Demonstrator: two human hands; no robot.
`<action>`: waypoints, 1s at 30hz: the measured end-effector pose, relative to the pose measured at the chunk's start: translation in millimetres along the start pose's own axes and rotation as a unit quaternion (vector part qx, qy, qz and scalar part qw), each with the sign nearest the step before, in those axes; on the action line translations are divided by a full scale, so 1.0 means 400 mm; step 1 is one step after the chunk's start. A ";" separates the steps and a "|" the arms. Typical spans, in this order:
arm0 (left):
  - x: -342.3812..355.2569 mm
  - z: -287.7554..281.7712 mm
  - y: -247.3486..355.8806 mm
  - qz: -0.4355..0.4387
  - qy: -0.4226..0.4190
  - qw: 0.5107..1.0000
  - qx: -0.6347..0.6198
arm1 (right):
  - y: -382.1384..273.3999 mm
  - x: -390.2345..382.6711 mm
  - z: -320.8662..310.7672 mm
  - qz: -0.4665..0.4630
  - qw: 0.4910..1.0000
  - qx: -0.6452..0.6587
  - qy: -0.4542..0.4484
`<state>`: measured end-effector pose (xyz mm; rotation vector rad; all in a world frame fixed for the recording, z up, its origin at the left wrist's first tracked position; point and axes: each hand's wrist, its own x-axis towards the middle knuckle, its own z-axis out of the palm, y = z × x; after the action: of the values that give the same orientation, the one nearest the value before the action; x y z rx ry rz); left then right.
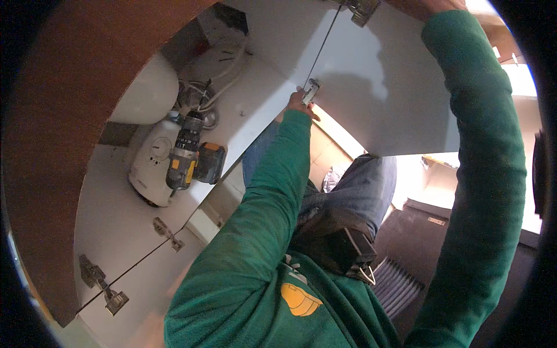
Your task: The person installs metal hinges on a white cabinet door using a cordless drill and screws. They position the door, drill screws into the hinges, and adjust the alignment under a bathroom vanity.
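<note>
Nearest, both green-sleeved arms reach out, the right hand (432,4) up at the white cabinet door (406,110), cut off by the picture's top, so I cannot tell its grip. The left hand (300,103) is at the lower concealed hinge (312,91), on the seam where the door meets the cabinet; whether its fingers pinch the metal or only rest there is hidden.

The door seems to be in place along that seam, with an upper hinge (362,10) partly out of view; fastening or adjusting the lower one looks like what remains. No screws can be made out. On the opposite door panel (130,307), two hinges already bridge the seam.

Farther in, a cordless drill (184,153) lies unheld near the cabinet floor's (249,110) front edge, against a white appliance (152,156). The back corner is dim, its tangled cords unclear.
</note>
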<state>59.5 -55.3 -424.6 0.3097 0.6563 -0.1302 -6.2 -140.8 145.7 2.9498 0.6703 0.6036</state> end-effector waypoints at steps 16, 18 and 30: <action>-0.064 0.107 0.033 -0.036 0.078 0.996 -0.034 | -0.024 -0.012 -0.031 0.041 0.999 -0.032 0.009; -0.066 0.065 0.012 0.014 -0.015 0.997 0.072 | -0.030 0.033 -0.029 0.101 0.992 -0.060 -0.040; -0.068 0.090 -0.001 0.068 0.078 0.988 0.115 | -0.005 0.029 -0.059 0.086 0.995 0.024 -0.035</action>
<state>58.6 -66.6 -381.0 0.5901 0.7743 -0.0499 -6.4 -134.6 171.3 3.0783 0.4330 0.4986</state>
